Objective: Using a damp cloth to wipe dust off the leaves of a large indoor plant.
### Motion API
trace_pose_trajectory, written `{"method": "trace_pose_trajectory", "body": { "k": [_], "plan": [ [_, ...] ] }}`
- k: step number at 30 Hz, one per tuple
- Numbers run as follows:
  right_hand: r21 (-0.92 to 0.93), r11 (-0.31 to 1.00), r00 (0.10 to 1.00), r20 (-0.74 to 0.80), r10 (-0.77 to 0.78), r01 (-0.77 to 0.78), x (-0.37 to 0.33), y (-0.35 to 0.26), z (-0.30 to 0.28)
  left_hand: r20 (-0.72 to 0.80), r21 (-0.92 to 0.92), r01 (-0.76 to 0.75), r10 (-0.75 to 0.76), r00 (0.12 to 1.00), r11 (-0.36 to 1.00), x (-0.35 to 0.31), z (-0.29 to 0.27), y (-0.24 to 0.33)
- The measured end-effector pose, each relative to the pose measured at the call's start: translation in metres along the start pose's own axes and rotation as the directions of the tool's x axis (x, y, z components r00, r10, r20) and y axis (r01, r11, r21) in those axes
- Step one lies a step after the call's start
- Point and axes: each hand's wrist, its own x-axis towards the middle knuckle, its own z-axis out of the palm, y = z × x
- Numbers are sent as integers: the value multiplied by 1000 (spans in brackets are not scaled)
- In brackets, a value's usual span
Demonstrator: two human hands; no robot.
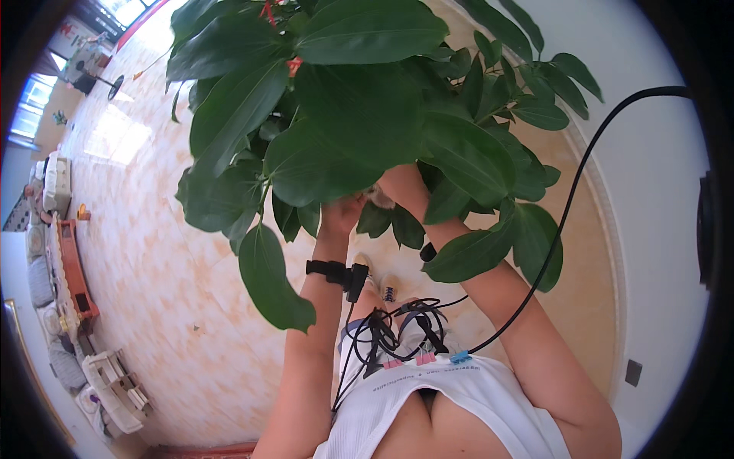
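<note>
A leafy plant [359, 115] with big, dark green, glossy leaves fills the upper middle of the head view. Both my arms reach forward beneath its foliage. Low under the leaves is my left hand [345, 214], only its wrist side showing. My right hand [401, 187] is close beside it, mostly covered by leaves. A small pale brownish thing [378, 197] shows between the hands; its kind I cannot make out. Leaves hide the fingers of both hands. Bits of red ribbon [293, 66] show among the upper leaves.
A black cable [575, 180] arcs past my right arm, and looped cords [394, 325] hang before my legs. The white wall [657, 229] stands close on the right. Far left, a red-brown wooden table [75, 268] and a sofa [42, 279] stand on the marbled tile floor [176, 306].
</note>
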Motion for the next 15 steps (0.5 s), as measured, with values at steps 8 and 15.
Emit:
{"method": "trace_pose_trajectory", "body": {
  "k": [8,15],
  "plan": [
    [120,964,568,822,37,-238,-69,-20,-19,-236,683,45,163,958,729,-61,-23,16],
    [87,970,591,804,66,-227,-100,5,-18,-294,673,76,172,940,736,-46,-43,-3]
  ]
}}
